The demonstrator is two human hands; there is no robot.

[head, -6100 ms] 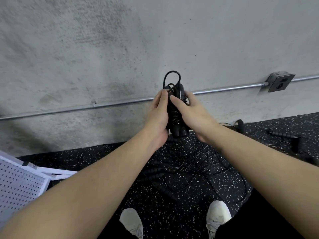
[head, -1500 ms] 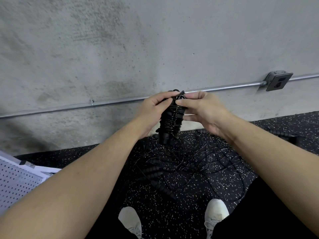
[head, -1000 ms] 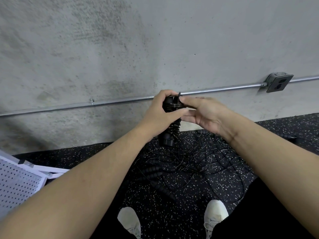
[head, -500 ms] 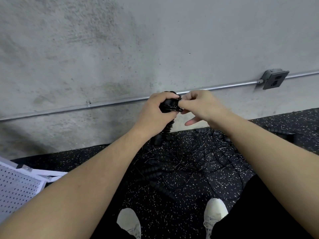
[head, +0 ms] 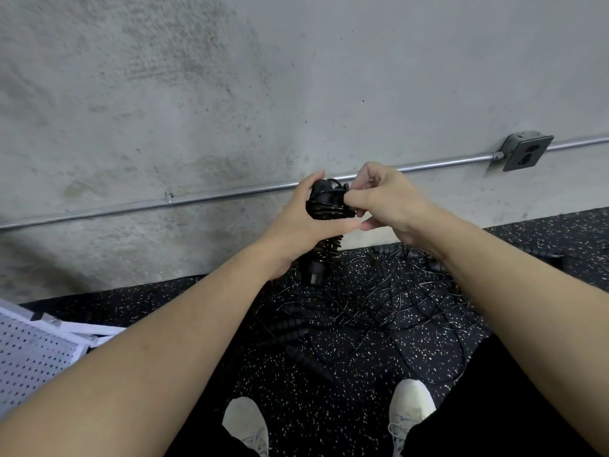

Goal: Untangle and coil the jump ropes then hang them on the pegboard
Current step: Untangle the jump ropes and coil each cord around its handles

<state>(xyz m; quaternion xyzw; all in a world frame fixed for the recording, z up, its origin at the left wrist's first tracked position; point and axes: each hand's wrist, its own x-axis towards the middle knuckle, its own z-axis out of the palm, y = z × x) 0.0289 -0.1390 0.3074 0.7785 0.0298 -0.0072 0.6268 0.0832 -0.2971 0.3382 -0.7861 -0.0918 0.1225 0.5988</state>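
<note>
Pegboard (head: 29, 357) lies low at my far left, white and perforated, flat on the speckled floor (head: 158, 301) against the concrete wall (head: 230, 94). Moving right, I see the left hand (head: 296, 225) wrapped around the coiled jump rope (head: 328, 201), thumb across its front and the other fingers curled behind; the bundle is held upright in the air in front of the wall, with its ribbed handles (head: 321, 258) poking out below the palm. Touching it from the other side, the right hand (head: 385, 199) pinches the cord at the top of the bundle between thumb and forefinger. Below both hands, tangled ropes (head: 379, 311) sprawl on the floor ahead of my white shoes (head: 410, 410). Further right, a metal conduit (head: 445, 159) runs to an outlet box (head: 524, 151).
</note>
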